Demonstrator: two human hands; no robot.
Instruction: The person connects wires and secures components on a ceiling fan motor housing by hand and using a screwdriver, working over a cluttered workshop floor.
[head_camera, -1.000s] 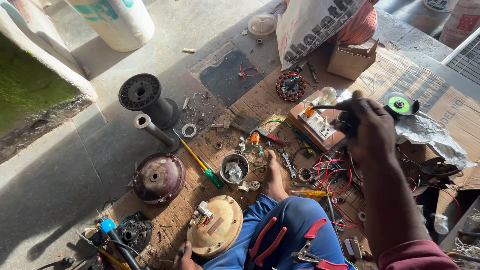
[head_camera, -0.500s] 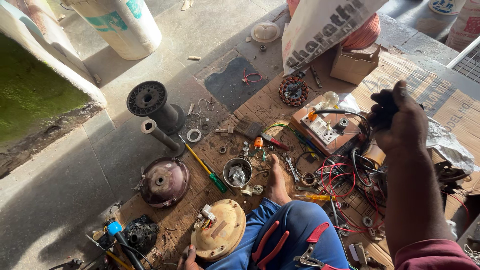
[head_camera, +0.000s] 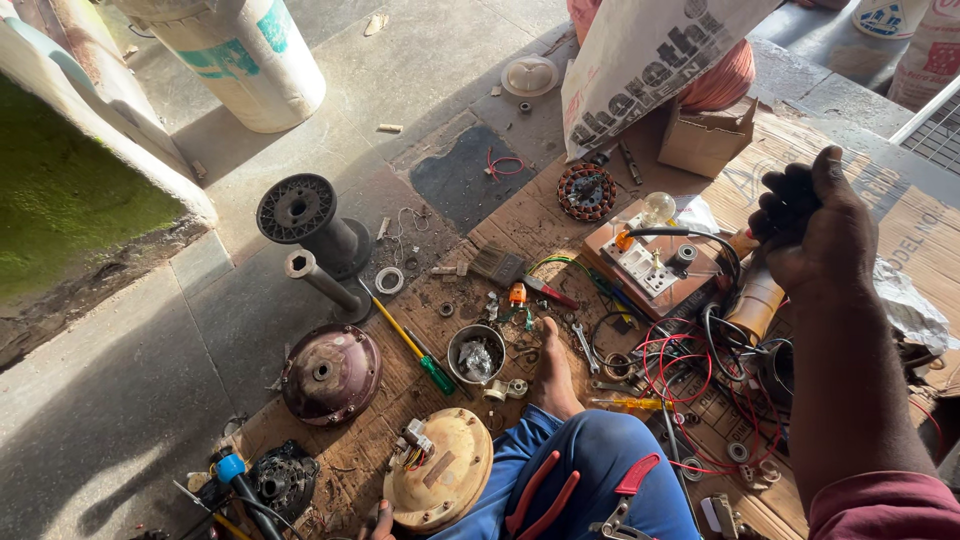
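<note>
A person sits on flattened cardboard (head_camera: 560, 215) among motor parts, right hand (head_camera: 815, 225) raised and closed around a small dark object too shadowed to identify, above a wooden switchboard (head_camera: 645, 262) and a roll of tan tape (head_camera: 755, 305). Only the left hand's fingertips (head_camera: 378, 518) show at the lower edge, touching a cream fan motor cover (head_camera: 440, 485); its grip cannot be told. A bare foot (head_camera: 553, 370) rests beside a small tin (head_camera: 475, 352), red wires (head_camera: 675, 365) looping nearby.
</note>
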